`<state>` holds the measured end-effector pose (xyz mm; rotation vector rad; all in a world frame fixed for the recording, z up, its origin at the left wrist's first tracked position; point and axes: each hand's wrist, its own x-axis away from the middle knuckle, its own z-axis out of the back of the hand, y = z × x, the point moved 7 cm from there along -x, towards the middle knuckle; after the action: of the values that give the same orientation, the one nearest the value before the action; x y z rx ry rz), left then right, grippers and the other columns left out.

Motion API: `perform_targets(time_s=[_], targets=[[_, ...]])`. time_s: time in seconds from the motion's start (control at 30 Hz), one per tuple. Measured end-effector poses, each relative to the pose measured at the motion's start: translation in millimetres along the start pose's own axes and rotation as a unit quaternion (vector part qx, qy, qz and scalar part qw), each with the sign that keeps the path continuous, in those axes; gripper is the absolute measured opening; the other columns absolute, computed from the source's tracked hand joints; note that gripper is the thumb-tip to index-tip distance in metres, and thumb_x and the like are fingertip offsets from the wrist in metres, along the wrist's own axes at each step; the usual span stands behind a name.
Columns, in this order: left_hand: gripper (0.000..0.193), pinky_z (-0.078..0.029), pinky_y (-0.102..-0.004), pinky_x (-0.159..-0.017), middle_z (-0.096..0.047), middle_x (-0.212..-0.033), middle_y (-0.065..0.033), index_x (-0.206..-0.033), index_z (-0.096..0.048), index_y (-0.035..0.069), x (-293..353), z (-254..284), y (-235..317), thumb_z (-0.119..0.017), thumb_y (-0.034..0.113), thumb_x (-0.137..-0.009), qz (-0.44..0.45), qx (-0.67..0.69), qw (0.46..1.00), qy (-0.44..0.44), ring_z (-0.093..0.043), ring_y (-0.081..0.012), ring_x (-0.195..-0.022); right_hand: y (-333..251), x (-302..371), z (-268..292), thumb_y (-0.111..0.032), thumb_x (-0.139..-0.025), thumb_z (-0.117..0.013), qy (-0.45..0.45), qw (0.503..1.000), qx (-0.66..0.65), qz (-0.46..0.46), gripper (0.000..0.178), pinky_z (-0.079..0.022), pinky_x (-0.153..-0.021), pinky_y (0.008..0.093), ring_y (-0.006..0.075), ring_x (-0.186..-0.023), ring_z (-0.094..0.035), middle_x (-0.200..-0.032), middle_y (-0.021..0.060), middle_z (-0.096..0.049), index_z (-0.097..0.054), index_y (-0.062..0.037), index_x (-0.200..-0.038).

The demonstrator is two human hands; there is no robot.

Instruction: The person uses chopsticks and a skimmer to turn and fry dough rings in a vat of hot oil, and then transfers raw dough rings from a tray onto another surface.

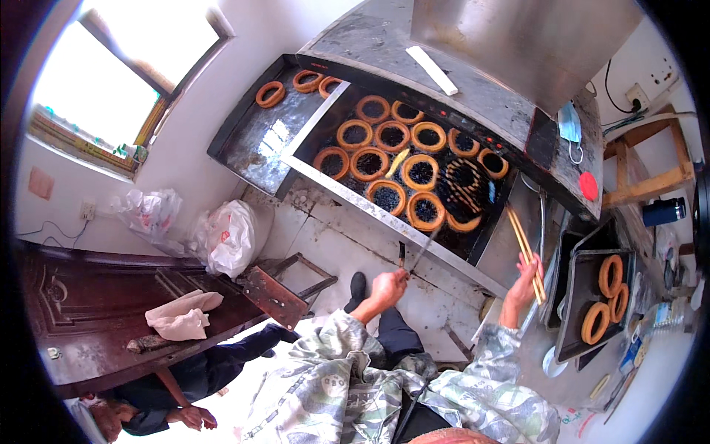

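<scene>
My left hand (386,290) is closed round a thin metal-shafted tool (423,255), which slants up toward the near rim of a rectangular fryer (355,191). Its far end is blurred, so I cannot tell its full shape. A pair of long wooden chopsticks (522,235) is held in my right hand (525,283), beside the fryer's right end, tips apart from the dough. Several golden dough rings (427,136) float in the dark oil. One small straight piece of dough (397,163) lies among them. A striped, blurred patch (464,183) shows in the oil to the right.
Left of the fryer, a metal tray (255,140) holds 3 rings. More rings lie in a black tray (566,325) at right. A wooden stool (275,296), plastic bags (229,238) and a dark table (96,311) stand left. Another person's hands (194,418) show at lower left.
</scene>
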<state>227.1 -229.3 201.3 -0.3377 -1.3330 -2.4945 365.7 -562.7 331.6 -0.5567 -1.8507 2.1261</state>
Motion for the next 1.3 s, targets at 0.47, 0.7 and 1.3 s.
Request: perform_targets(time_s=[0.47,0.7,1.3], targets=[[0.012,-0.049,-0.0488,-0.059,-0.063,-0.067,-0.0186,-0.086,-0.064,0.010,-32.8,227.1,-105.7,-0.062,0.021,-0.082,0.087,-0.124,0.954,0.258,-0.063,-0.0386,-0.067,93.3,34.7,-330.3,-0.025,-0.096,-0.054,-0.244,0.954,-0.083,-0.153,0.036,-0.053,-0.069,0.0257,0.0219,-0.091,-0.068,-0.103,0.0133,-0.065,-0.055,0.0029,-0.119],[0.012,-0.048,-0.0471,-0.057,-0.062,-0.066,-0.0181,-0.085,-0.062,0.009,-55.7,247.9,-132.7,-0.061,0.021,-0.082,0.132,-0.134,0.952,0.240,-0.063,-0.0378,-0.065,123.4,9.2,-438.8,-0.023,-0.096,-0.055,-0.237,0.959,-0.089,-0.125,0.034,-0.053,-0.061,0.0250,0.0186,-0.078,-0.068,-0.094,0.0113,-0.067,-0.058,0.0037,-0.115],[0.014,-0.049,-0.0478,-0.061,-0.064,-0.072,-0.0173,-0.086,-0.062,0.008,-97.7,220.4,-137.7,-0.062,0.021,-0.081,0.195,-0.141,0.939,0.246,-0.063,-0.0389,-0.070,229.2,-101.6,-535.0,-0.021,-0.095,-0.055,-0.210,0.946,-0.002,-0.247,0.025,-0.051,-0.058,0.0264,0.0178,-0.077,-0.067,-0.096,0.0111,-0.065,-0.059,-0.0007,-0.110]])
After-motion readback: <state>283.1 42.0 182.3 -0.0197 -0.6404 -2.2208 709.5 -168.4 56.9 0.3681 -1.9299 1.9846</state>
